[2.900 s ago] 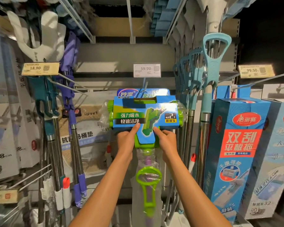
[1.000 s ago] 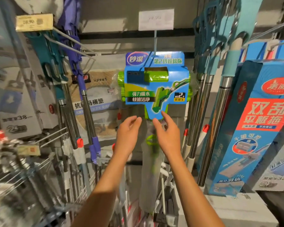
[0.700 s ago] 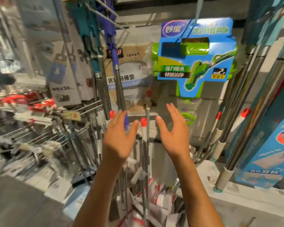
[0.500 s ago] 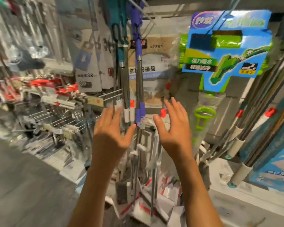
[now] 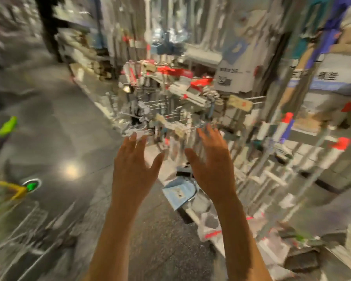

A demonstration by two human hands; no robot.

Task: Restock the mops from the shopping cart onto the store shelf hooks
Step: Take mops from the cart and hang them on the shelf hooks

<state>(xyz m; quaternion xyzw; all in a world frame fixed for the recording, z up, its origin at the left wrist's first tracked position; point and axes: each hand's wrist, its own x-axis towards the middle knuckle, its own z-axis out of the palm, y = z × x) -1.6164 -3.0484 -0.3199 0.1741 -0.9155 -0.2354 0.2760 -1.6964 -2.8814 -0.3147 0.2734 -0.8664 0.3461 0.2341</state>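
The view is heavily blurred by motion. My left hand (image 5: 134, 165) and my right hand (image 5: 213, 163) are raised side by side in the middle of the view, fingers spread and straight, holding nothing. The wire shopping cart (image 5: 22, 226) with a yellow handle shows at the lower left, with a green mop part (image 5: 7, 126) sticking up at the far left edge. The shelf with hanging mop poles (image 5: 304, 155) runs along the right side. The green and blue mop pack that I hung is out of view.
Grey aisle floor (image 5: 55, 122) stretches ahead on the left. Wire hooks with price tags (image 5: 239, 103) jut out from the shelf at hand height. A light blue pack (image 5: 178, 192) lies low at the shelf foot between my forearms.
Both hands let go of the hung mop pack and drew back open. The view has swung left and down, away from the shelf toward the aisle and the cart.
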